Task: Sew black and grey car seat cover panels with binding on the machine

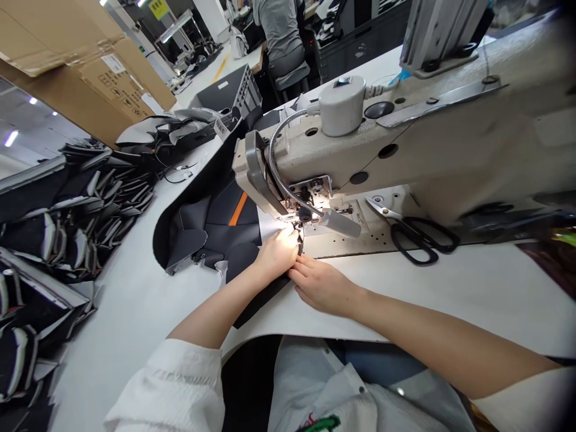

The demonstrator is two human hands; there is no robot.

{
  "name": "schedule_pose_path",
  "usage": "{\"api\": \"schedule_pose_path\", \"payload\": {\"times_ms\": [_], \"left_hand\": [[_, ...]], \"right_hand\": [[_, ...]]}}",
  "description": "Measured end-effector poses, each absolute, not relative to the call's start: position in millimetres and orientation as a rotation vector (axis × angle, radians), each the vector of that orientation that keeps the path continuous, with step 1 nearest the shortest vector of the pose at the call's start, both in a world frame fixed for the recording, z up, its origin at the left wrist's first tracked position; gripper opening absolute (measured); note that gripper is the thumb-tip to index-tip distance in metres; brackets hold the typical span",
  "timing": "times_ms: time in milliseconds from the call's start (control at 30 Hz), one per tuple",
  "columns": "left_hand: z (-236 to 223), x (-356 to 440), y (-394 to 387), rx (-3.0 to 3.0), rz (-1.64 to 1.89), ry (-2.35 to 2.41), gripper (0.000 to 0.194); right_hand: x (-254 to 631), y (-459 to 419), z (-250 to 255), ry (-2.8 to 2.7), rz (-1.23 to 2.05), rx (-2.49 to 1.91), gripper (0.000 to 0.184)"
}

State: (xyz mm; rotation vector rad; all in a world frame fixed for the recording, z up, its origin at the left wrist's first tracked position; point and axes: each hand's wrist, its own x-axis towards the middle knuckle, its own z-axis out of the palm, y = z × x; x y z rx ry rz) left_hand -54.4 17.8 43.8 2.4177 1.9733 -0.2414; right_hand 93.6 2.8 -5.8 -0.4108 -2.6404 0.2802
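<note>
A black fabric cover piece (220, 240) with an orange stripe (237, 209) lies across the white table, its right edge under the head of a sewing machine (261, 174). My left hand (278, 253) rests on the fabric close to the lit needle area, fingers curled and pressed together on it. Just to its right, my right hand (326, 285) pinches the fabric's near edge, its fingertips touching the left hand. The hands hide the fabric between them. Black-handled scissors (411, 231) lie partly spread on the machine bed, right of the needle.
Stacked black and white padded pieces (72, 222) line the left side. Behind them stand a cardboard box (112, 84) and a grey crate (229, 90). A small lamp (339, 223) on a flexible neck hangs by the needle. Another person (281, 36) sits farther back.
</note>
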Motion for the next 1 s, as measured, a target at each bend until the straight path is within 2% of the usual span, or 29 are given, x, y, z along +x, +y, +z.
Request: {"api": "schedule_pose_path", "payload": {"times_ms": [433, 600, 733, 1000], "left_hand": [[35.8, -52.1, 12.1, 2.477, -0.317, 2.042, 0.033], [31.0, -52.4, 8.9, 2.472, -0.315, 2.086, 0.044], [29.0, -52.5, 7.3, 2.443, -0.281, 2.1, 0.045], [47.1, -56.0, 16.9, 2.209, -0.245, 1.981, 0.055]], "right_hand": [[94.4, 4.2, -9.4, -2.624, 0.287, -0.383, 0.025], [94.9, 4.0, -10.7, -2.625, 0.269, -0.37, 0.025], [94.4, 3.5, -12.1, -2.619, 0.276, -0.373, 0.024], [93.1, 3.6, -11.9, -2.606, 0.263, -0.385, 0.024]]}}
